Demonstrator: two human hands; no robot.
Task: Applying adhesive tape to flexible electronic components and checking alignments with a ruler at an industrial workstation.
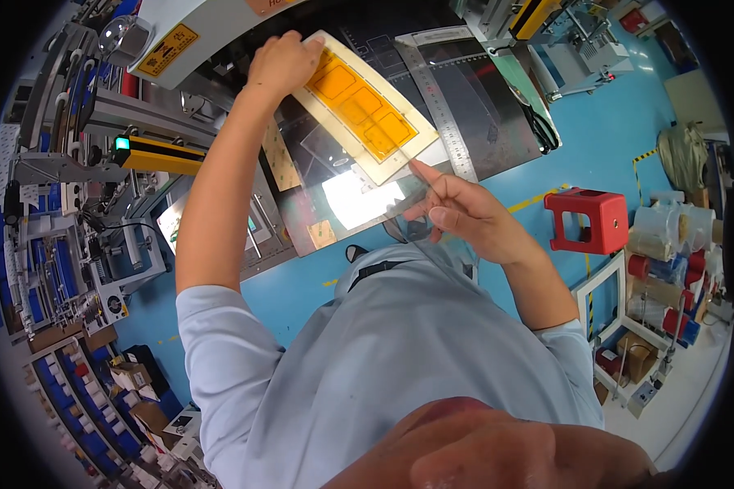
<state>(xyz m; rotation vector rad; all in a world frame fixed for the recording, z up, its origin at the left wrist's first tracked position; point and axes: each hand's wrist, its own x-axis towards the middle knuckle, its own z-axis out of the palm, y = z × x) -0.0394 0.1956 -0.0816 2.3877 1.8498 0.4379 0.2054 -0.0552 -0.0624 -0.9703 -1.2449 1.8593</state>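
A cream-coloured rectangular board (pixel 393 169) lies at a slant over the dark worktop, with a translucent orange sheet (pixel 359 104) marked with dark rectangular outlines on it. My left hand (pixel 285 65) is closed over the board's far left corner, its fingertips partly out of sight. At the near right corner, my right hand (pixel 469 210) has its index finger stretched up to the board's edge. The thumb is apart from that finger and the other fingers are bent. Right of the board lies a steel ruler (pixel 442 110).
A dark worktop (pixel 497 138) carries the board beneath a white machine housing (pixel 212 37). Machine frames with a yellow-black bar (pixel 159 155) stand left. On the blue floor are a red stool (pixel 588 220) and, farther right, clear plastic bins (pixel 668 228). Parts racks (pixel 82 399) stand lower left.
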